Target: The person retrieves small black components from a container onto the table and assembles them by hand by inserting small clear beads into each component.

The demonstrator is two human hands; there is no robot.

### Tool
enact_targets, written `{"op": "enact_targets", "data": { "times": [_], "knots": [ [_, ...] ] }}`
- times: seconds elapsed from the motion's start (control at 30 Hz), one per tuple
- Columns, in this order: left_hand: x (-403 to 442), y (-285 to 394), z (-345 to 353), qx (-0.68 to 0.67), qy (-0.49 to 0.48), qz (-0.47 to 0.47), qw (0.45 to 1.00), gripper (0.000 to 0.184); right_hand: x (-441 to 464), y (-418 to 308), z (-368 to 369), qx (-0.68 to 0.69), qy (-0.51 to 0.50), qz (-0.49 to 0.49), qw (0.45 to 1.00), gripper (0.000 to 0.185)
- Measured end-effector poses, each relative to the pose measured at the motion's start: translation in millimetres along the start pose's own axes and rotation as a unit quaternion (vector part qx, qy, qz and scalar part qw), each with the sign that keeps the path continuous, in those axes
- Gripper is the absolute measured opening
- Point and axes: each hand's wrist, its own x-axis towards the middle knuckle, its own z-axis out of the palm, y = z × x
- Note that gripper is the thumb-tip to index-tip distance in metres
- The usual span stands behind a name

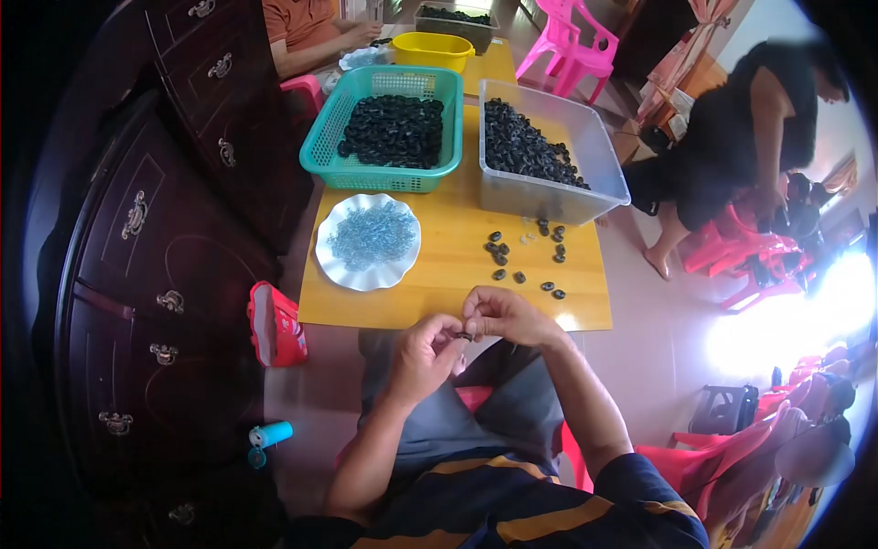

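Just off the table's near edge, my left hand (pixel 430 352) is closed with a small black part (pixel 465 336) pinched in its fingers. My right hand (pixel 505 316) meets it there, thumb and fingertips pressed together; whatever they grip is too small to make out. On the yellow table (pixel 448 261), several loose black parts (pixel 519 276) lie beyond my right hand, with a few tiny clear pieces (pixel 528 239) among them. A white scalloped plate (pixel 331 270) at the left holds a heap of thin, clear bluish pieces (pixel 373 233).
Behind stand a green basket (pixel 311 156) and a clear plastic bin (pixel 540 203), both holding black parts. Farther back is a yellow basin (pixel 430 57), near a seated person (pixel 306 41). Another person (pixel 741 137) bends at the right. Dark drawers (pixel 137 274) line the left.
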Motion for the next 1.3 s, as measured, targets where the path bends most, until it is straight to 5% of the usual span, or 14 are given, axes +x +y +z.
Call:
{"op": "enact_targets", "data": {
  "times": [0.1,0.23,0.27,0.37,0.67,1.2,1.3],
  "knots": [
    [0.7,-2.3,2.1,-0.041,0.034,-0.037,0.998,0.014,4.6,-2.9,-26.6,-0.098,0.131,-0.036,0.986,0.008],
    [2.8,3.4,-1.0,-0.046,0.047,0.016,0.998,0.012,12.4,0.8,-76.8,-0.409,0.421,-0.024,0.809,0.017],
    [3.1,5.5,-1.2,-0.043,0.048,0.008,0.998,0.012,13.5,5.8,-87.9,-0.394,0.445,0.004,0.804,0.023],
    [3.4,4.8,0.2,-0.026,0.065,0.006,0.998,0.013,15.9,9.1,-99.5,-0.469,0.465,0.009,0.75,0.021],
    [2.6,-1.7,1.6,0.001,0.071,0.036,0.997,0.014,26.3,24.5,-101.6,-0.5,0.464,0.03,0.731,0.018],
    [3.6,-5.4,-1.8,-0.05,0.052,0.017,0.997,0.007,26.3,30.8,-109.1,-0.549,0.433,0.045,0.714,0.021],
    [1.9,-8.3,-0.2,-0.017,0.08,0.024,0.996,0.007,17.4,33.0,-103.9,-0.487,0.428,0.023,0.761,0.021]
  ]
}}
